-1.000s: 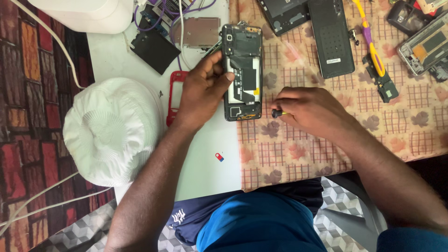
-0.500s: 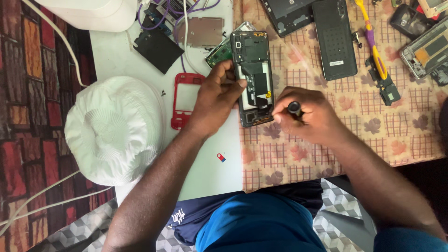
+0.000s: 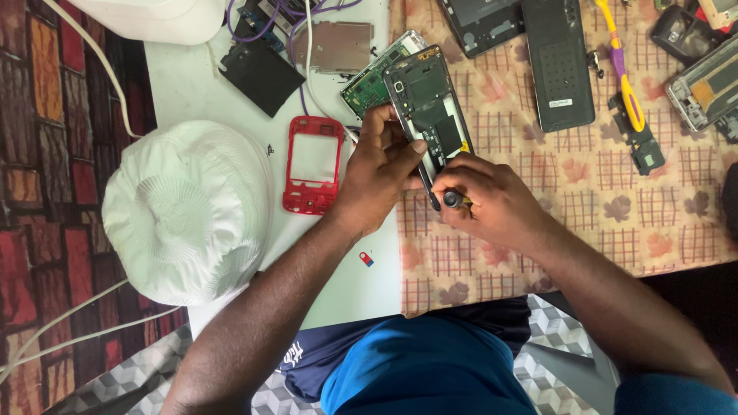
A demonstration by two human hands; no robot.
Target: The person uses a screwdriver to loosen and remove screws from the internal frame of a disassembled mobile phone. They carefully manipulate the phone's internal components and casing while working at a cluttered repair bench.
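The left hand (image 3: 380, 173) grasps an opened phone (image 3: 427, 107) by its lower left edge, holding it over the seam between the white table (image 3: 192, 92) and the patterned cloth (image 3: 615, 215). The right hand (image 3: 492, 201) is clenched around a small black screwdriver (image 3: 452, 199), its end showing between the fingers, just below the phone's bottom edge. A green circuit board (image 3: 367, 83) lies under the phone's upper left. A red phone frame (image 3: 311, 164) sits beside the left hand, and a white hat (image 3: 188, 211) lies further left.
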